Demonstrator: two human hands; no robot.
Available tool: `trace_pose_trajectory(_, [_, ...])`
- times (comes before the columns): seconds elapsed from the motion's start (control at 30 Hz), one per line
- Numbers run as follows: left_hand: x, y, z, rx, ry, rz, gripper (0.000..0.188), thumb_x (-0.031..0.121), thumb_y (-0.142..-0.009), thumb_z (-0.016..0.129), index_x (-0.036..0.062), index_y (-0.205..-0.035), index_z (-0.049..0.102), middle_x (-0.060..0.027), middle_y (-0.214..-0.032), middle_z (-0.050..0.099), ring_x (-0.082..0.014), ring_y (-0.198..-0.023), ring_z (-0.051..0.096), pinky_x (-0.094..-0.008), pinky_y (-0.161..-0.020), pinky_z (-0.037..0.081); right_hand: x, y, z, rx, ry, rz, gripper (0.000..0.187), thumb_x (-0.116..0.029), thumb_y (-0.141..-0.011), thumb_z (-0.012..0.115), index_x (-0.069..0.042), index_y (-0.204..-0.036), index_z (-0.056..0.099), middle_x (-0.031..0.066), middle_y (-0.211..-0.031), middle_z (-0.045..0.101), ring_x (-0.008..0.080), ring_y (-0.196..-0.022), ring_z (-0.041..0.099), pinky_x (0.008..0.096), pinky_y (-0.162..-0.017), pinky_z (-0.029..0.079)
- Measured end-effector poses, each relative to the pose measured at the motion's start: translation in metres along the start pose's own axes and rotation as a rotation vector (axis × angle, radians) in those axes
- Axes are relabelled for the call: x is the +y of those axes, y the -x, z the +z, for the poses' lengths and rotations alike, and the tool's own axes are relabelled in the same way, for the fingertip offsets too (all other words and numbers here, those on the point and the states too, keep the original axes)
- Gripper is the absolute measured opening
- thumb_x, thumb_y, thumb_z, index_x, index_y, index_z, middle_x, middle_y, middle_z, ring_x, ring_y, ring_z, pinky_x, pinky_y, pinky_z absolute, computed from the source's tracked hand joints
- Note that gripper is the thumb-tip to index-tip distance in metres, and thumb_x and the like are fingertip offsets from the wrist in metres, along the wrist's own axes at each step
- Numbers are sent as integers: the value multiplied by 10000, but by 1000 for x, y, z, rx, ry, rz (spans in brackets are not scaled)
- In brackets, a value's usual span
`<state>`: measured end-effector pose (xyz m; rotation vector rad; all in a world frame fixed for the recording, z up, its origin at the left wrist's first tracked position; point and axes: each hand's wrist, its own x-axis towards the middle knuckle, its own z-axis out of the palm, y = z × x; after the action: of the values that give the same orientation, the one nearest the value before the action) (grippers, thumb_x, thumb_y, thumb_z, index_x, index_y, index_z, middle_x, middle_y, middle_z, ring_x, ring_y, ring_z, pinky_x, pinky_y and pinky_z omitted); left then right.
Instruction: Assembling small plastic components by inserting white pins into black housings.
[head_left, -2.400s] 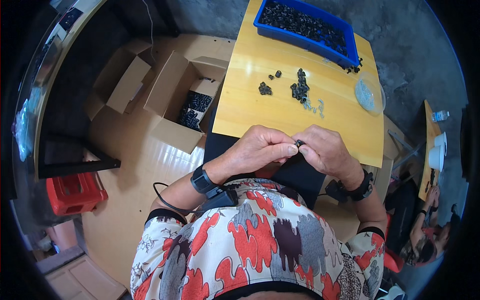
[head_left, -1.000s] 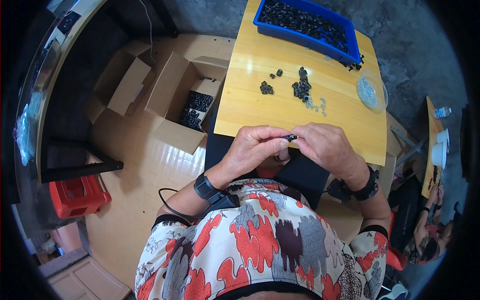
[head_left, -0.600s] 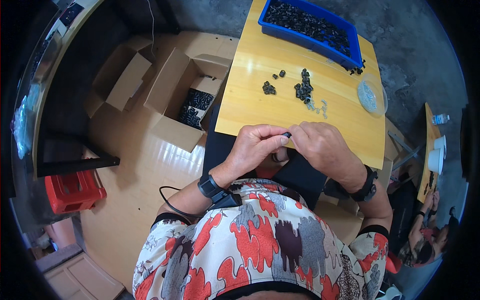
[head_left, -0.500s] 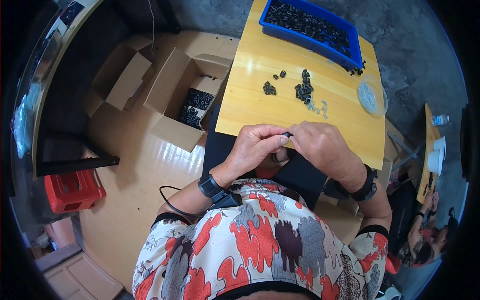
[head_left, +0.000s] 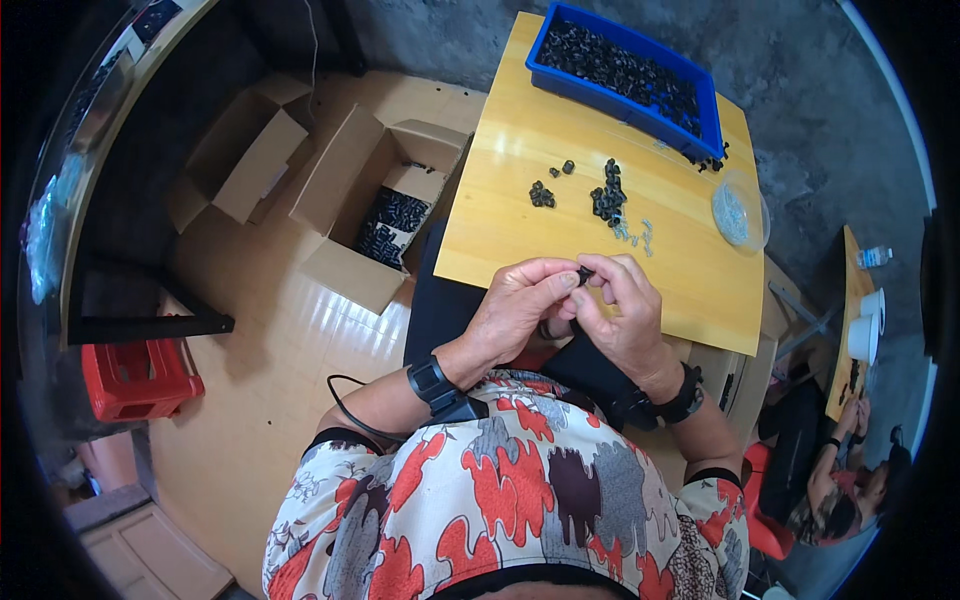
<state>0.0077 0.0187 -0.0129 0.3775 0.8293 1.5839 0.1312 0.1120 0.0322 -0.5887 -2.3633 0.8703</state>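
Observation:
Above the table's near edge, my left hand [head_left: 518,305] pinches a small black plastic part [head_left: 584,273] between thumb and forefinger. My right hand [head_left: 628,312] meets it from the other side, fingers curled and closed at the same part. Fingertips hide much of its shape. Farther up the yellow table [head_left: 500,215] lie a small cluster of black parts [head_left: 542,195], a larger cluster [head_left: 606,203] and a couple of loose black pieces [head_left: 568,167]. Beside the larger cluster several small silvery screws [head_left: 647,238] are scattered.
A blue tray [head_left: 610,104] full of black parts stands at the table's far end. Near the right edge sits a clear round tub [head_left: 766,222] of screws. An open cardboard box [head_left: 345,272] stands left of the table, a red stool [head_left: 140,385] farther left. Another person [head_left: 850,490] works at right.
My right hand has turned, its fingers now showing more from the thumb side, and its forearm has drawn inward. The black part stays between my hands. The view has shifted slightly.

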Motion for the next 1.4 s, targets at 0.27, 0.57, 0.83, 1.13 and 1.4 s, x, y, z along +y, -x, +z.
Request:
trace_pose_trajectory(0.27, [5,-2,1,44,59,-65,222,171,-929,563,16,-1080,610,-65,-941,652,-111,-814,624,-247,-727,533,12,4,21,254,248,-202,424,-73,-624,747,-65,-1025,609,94,-909,580,258,-787,610,340,-661,506])
trace_pose_trajectory(0.57, [12,-4,0,-21,9,-29,234,217,-935,555,15,-1040,610,-59,-931,645,-112,-825,619,-259,-724,537,16,6,35,340,107,-169,397,-48,-643,741,-43,-1021,619,113,-945,589,256,-776,620,324,-647,519])
trace_pose_trajectory(0.83, [5,-4,3,-66,-35,15,273,290,-945,536,36,-1001,620,-44,-907,633,-108,-818,605,-257,-747,522,24,2,27,389,223,-400,384,-100,-669,747,-51,-1028,621,95,-988,616,222,-753,613,323,-655,500])
trace_pose_trajectory(1.13, [8,-3,3,-95,68,-25,325,355,-910,578,38,-968,616,-45,-897,630,-127,-814,612,-290,-750,525,25,-3,20,398,317,-532,419,-174,-680,770,-50,-1051,620,80,-989,634,196,-707,606,299,-598,453])
trace_pose_trajectory(1.4, [7,-5,4,-107,70,-16,294,324,-916,578,37,-972,615,-44,-902,630,-122,-808,609,-282,-747,524,27,-2,19,391,278,-539,436,-164,-694,764,-35,-1081,610,88,-972,634,193,-699,605,306,-606,458])
